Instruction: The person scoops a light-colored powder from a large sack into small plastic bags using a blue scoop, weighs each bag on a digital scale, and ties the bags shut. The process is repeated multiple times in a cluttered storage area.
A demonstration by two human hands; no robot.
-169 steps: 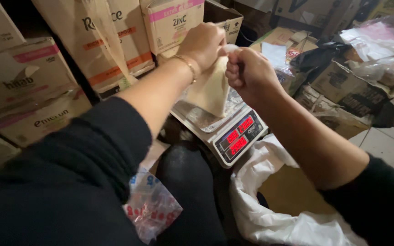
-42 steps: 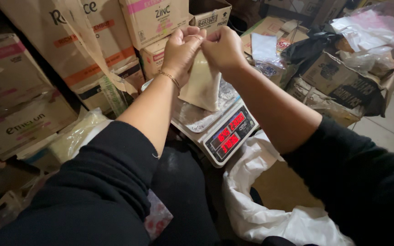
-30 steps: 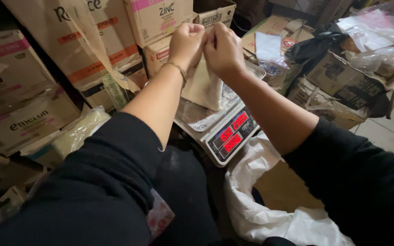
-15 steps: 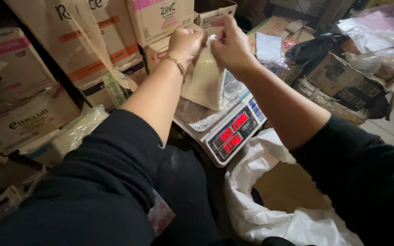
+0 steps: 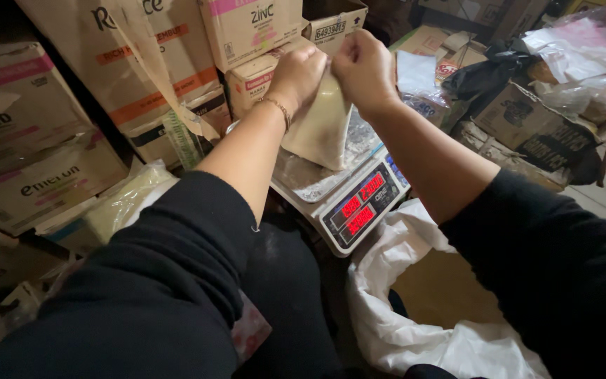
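Hands first: my left hand and right hand sit side by side at upper centre of the frame, both curled tight, fingers pinched shut on the neck of a small clear plastic bag of pale beige powder. The bag hangs from that pinch, its lower corner resting on or just above the steel pan of a digital scale — I cannot tell whether it truly bears on the pan. The scale's red display faces me at centre frame, lit. As I judge it, the filling and weighing of this portion are done, since the bag is full and over the pan, and what I am on now is the closing of its mouth; whether a knot or twist is already made I cannot see, because my knuckles hide the neck. What is left, by my reading, is to finish the closure and put the bag aside. Below the scale, at lower centre-right, a big white sack lies open with its rim rolled down, showing more of the same tan powder, so plenty of stock is left to portion. Cardboard cartons are stacked along the upper left, and more boxes and plastic wrappings crowd the upper right.
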